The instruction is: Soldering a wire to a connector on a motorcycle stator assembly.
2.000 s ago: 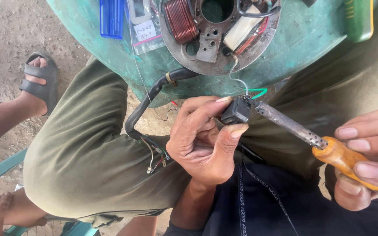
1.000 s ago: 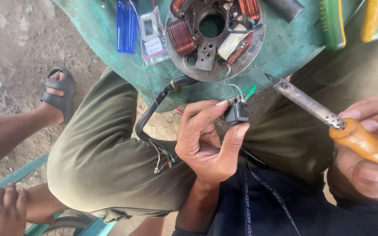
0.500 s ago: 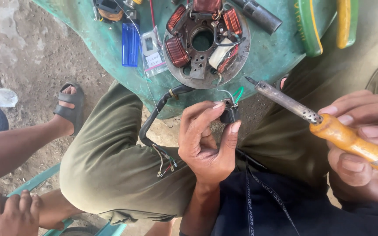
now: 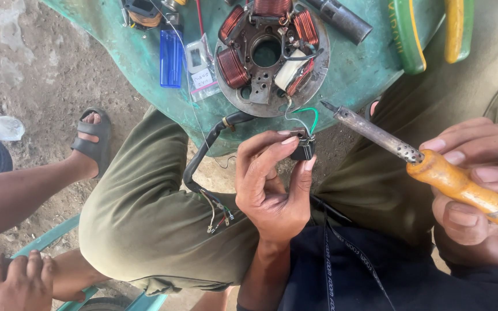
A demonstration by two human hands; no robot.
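Observation:
My left hand [image 4: 272,184] pinches a small black connector part [image 4: 302,147] between thumb and fingers, just below the green table's edge. White and green wires [image 4: 306,115] run from it up to a round metal stator plate [image 4: 272,55] with copper coils. My right hand [image 4: 479,190] grips the orange wooden handle of a soldering iron [image 4: 410,152]. Its metal tip points up-left and ends a little to the right of the connector, not touching it.
On the green table [image 4: 364,69] lie a blue lighter [image 4: 172,57], a small plastic bag [image 4: 200,72], a black cylinder [image 4: 341,17] and green and yellow tool handles [image 4: 433,34]. A black cable harness [image 4: 208,155] hangs over my olive-trousered leg. Another person's arm, hand [image 4: 12,282] and sandalled foot [image 4: 90,138] are at left.
The view has shifted so the table and stator show more fully. The iron's tip, which touched the connector two seconds ago, has drawn back to the right. My left hand keeps holding the connector.

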